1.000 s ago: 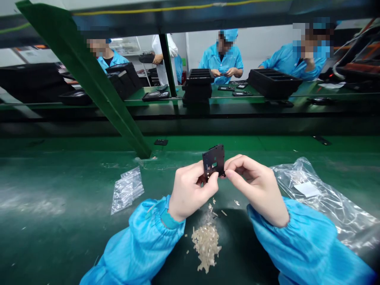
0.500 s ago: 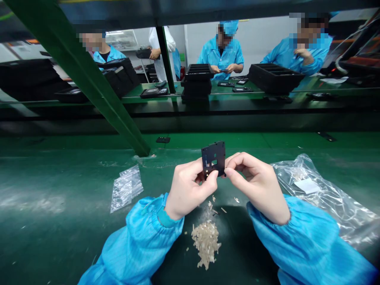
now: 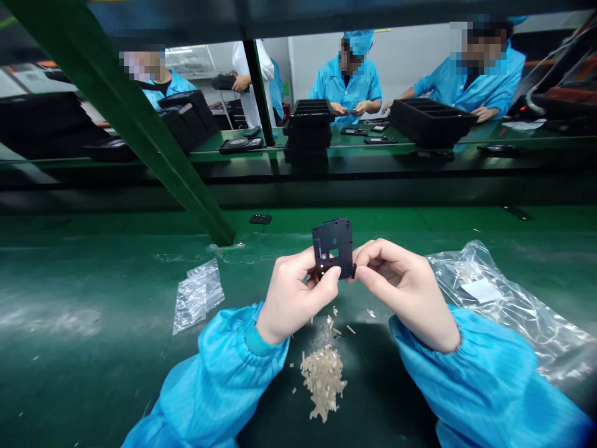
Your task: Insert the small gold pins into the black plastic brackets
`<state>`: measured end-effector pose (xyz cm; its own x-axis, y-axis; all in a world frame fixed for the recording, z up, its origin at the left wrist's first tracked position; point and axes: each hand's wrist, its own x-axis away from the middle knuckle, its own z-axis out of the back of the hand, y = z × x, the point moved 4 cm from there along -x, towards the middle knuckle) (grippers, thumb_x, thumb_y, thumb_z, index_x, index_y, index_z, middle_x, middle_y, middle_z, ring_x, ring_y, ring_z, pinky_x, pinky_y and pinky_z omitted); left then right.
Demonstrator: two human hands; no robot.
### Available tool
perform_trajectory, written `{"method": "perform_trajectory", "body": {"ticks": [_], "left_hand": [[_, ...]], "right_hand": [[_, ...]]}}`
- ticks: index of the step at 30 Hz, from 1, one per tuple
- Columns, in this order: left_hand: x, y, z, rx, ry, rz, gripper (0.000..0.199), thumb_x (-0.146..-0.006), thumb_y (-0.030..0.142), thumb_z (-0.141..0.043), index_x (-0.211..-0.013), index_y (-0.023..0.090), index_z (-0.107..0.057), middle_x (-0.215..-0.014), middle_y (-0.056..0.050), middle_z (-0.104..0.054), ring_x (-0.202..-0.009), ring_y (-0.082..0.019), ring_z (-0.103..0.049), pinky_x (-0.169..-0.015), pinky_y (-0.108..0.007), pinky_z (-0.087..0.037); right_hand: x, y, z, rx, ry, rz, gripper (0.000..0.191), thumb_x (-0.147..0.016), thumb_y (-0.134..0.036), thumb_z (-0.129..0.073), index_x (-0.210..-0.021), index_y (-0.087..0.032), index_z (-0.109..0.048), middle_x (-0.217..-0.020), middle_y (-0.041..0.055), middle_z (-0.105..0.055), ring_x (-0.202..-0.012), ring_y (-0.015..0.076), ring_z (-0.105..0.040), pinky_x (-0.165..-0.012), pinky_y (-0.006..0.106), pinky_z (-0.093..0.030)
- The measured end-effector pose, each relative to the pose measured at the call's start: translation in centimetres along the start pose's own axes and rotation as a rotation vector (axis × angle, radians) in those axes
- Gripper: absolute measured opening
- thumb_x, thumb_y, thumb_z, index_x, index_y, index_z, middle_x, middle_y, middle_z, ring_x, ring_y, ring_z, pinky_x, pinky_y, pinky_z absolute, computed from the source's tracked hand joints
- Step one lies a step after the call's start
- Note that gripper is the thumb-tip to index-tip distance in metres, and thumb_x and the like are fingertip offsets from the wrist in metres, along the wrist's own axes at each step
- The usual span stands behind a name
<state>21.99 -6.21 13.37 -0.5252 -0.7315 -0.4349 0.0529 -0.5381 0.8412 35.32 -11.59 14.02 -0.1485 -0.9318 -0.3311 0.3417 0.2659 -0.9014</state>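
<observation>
A flat black plastic panel (image 3: 336,239) with small cutouts and several gold dots is held upright above the bench. My left hand (image 3: 298,292) pinches its lower left part between thumb and fingers. At the panel's lower right corner, my right hand (image 3: 401,283) is closed in a pinch on a small dark bit (image 3: 353,270); whether that bit is joined to the panel I cannot tell. Below the hands lies a heap of small beige scraps (image 3: 324,379), with a few loose pieces scattered above it.
Small clear bags (image 3: 198,295) lie to the left, and a large clear plastic bag (image 3: 508,311) with a white label to the right. A green post (image 3: 163,168) slants down to the bench. Black trays (image 3: 310,127) and co-workers in blue (image 3: 347,81) are across the line.
The panel has turned to face me more squarely and shifted slightly left with my left hand. The right hand stays pinched at its corner. The co-worker at far right has lowered a hand.
</observation>
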Motion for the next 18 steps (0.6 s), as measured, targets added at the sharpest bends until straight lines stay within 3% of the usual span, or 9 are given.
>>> {"method": "perform_trajectory", "body": {"ticks": [18], "left_hand": [[-0.06, -0.49, -0.05, 0.095, -0.041, -0.023, 0.011, -0.078, 0.018, -0.053, -0.075, 0.015, -0.062, -0.057, 0.002, -0.056, -0.045, -0.006, -0.044, -0.043, -0.019, -0.037]], "right_hand": [[0.53, -0.89, -0.08, 0.134, 0.065, 0.064, 0.012, -0.074, -0.011, -0.051, -0.066, -0.019, -0.049, -0.065, -0.0005, -0.057, -0.062, 0.0124, -0.056, -0.059, 0.024, -0.045]]}}
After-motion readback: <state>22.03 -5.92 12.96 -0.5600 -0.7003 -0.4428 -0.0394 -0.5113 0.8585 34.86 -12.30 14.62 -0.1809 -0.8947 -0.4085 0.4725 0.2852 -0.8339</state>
